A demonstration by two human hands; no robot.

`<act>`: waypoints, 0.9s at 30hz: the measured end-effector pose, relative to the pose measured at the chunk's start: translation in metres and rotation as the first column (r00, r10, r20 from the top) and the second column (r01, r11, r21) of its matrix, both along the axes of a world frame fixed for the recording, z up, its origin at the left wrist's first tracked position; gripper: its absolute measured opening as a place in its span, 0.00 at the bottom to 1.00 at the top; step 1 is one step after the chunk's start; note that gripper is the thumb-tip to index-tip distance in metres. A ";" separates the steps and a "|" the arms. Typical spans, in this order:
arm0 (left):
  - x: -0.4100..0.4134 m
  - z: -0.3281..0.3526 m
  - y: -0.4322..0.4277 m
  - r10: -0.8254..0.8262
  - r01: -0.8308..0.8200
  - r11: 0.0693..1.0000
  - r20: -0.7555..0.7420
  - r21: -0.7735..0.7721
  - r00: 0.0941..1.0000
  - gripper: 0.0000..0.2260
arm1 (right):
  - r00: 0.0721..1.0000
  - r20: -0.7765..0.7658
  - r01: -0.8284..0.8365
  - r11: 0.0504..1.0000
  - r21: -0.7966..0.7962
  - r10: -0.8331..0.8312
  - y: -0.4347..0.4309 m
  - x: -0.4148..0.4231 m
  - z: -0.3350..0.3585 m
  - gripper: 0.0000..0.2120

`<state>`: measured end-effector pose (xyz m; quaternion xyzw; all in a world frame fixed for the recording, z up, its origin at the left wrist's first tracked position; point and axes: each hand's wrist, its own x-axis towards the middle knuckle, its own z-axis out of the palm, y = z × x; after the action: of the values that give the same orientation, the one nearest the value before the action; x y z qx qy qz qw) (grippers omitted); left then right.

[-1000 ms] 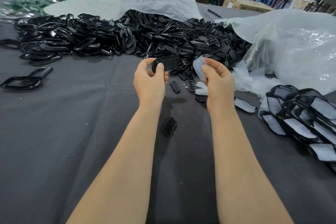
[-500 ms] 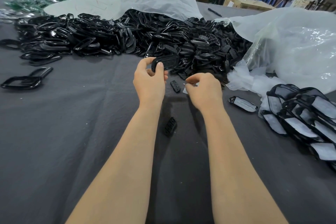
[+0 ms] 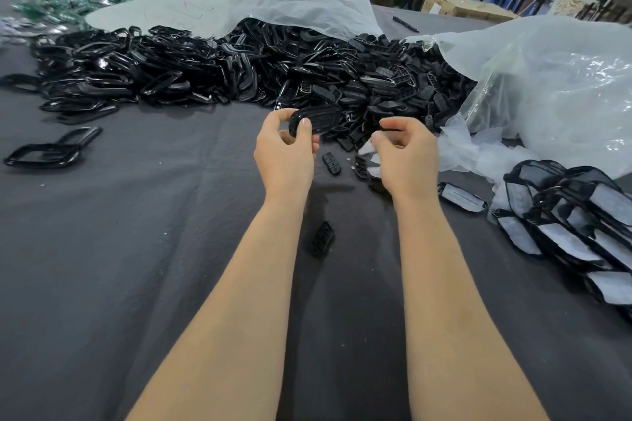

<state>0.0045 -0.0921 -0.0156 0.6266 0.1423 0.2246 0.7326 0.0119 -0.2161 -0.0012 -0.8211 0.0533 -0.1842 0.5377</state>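
My left hand (image 3: pixel 284 157) grips a black oval plastic shell (image 3: pixel 316 118) by its near end, just above the dark cloth. My right hand (image 3: pixel 407 157) hovers beside it with its fingers curled, and a thin black piece (image 3: pixel 390 128) shows at the fingertips. The two hands are a short gap apart. Behind them spreads a big heap of black plastic parts (image 3: pixel 239 75). Small black ribbed inserts (image 3: pixel 331 162) lie on the cloth between the hands, and another insert (image 3: pixel 322 238) lies between my forearms.
Finished black pieces with white film (image 3: pixel 574 225) are stacked at the right, one single piece (image 3: pixel 461 196) beside them. Clear plastic bags (image 3: pixel 554 85) bulge at right and back. A black frame pair (image 3: pixel 51 152) lies at left. The grey cloth (image 3: pixel 136 249) covers the table.
My right hand dropped to the cloth with the white film, then rose again toward the shell with curled fingers and no film. My left hand stayed put with the shell.
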 end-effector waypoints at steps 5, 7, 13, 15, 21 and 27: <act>-0.001 0.001 0.000 -0.030 0.030 0.999 0.005 0.024 1.000 0.10 | 1.000 0.026 0.000 0.999 0.054 -0.001 -0.001 0.000 0.001 0.06; -0.001 0.001 -0.001 -0.041 0.040 0.999 0.008 0.034 0.999 0.09 | 0.996 0.084 0.033 0.999 -0.019 -0.031 0.000 -0.001 0.001 0.06; -0.001 0.001 -0.001 -0.038 0.038 0.997 0.004 0.064 0.999 0.10 | 0.996 0.077 -0.053 0.972 0.227 0.036 0.002 0.000 0.003 0.04; -0.001 0.000 -0.001 -0.038 0.038 0.997 0.003 0.072 0.999 0.11 | 0.996 0.083 -0.062 0.960 0.272 0.041 0.001 0.000 0.005 0.04; 0.001 -0.002 -0.001 -0.041 0.042 0.994 -0.007 0.102 0.999 0.07 | 0.977 0.189 -0.176 0.867 0.466 0.096 0.004 -0.005 0.013 0.08; -0.001 -0.001 -0.004 -0.084 0.081 0.977 0.009 0.195 0.996 0.10 | 0.961 0.116 -0.277 0.872 0.403 0.252 0.014 -0.006 0.008 0.04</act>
<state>0.0039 -0.0965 -0.0165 0.6986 0.0873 0.2121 0.6777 0.0057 -0.2023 0.0069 -0.6816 -0.0376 -0.1177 0.7212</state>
